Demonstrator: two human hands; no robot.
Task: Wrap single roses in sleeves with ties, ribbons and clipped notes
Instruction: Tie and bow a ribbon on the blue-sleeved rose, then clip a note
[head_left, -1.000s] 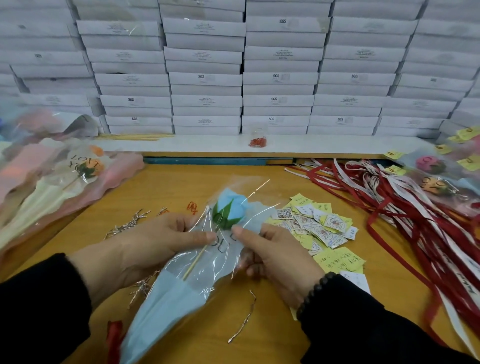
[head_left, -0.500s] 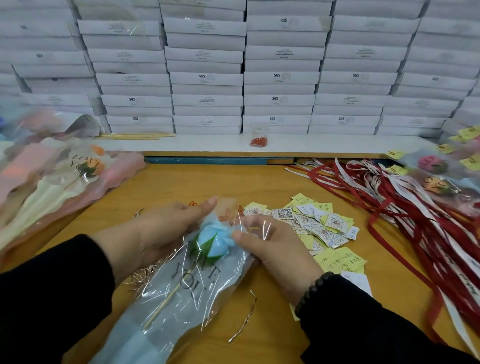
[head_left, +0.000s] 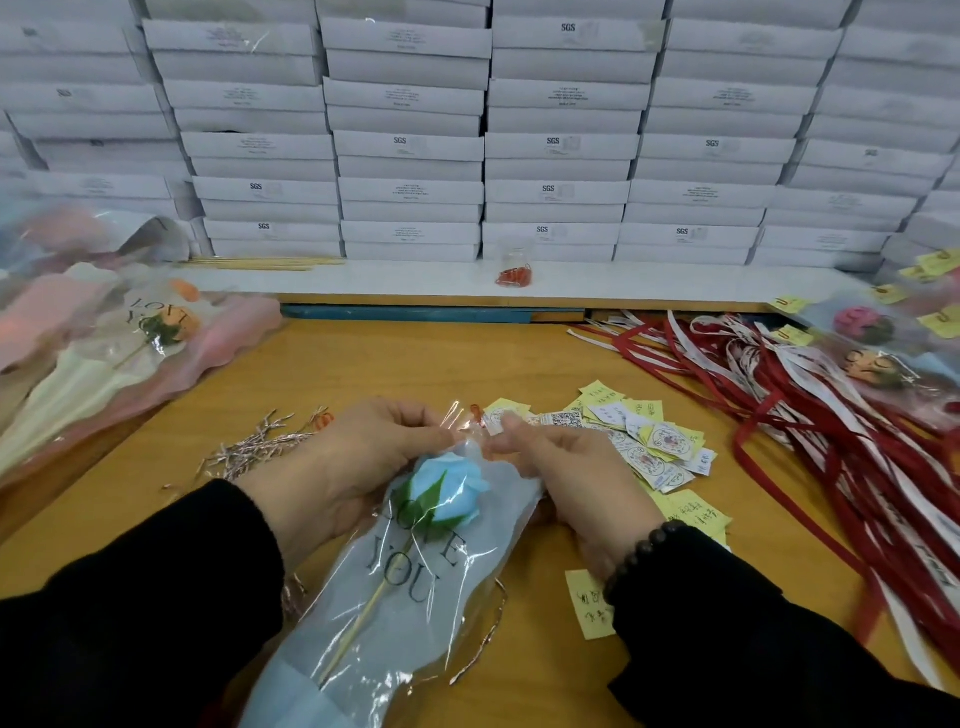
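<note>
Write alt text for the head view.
Two hands, left and right, pinch the top edge of a clear sleeve holding a blue rose on a wooden table. Paper notes and red ribbons lie right, white boxes behind.

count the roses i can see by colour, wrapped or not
blue rose: 1
orange rose: 1
pink rose: 1
peach rose: 1
total: 4, counting only heads plainly visible; blurred sleeves at far left may hide more
</note>
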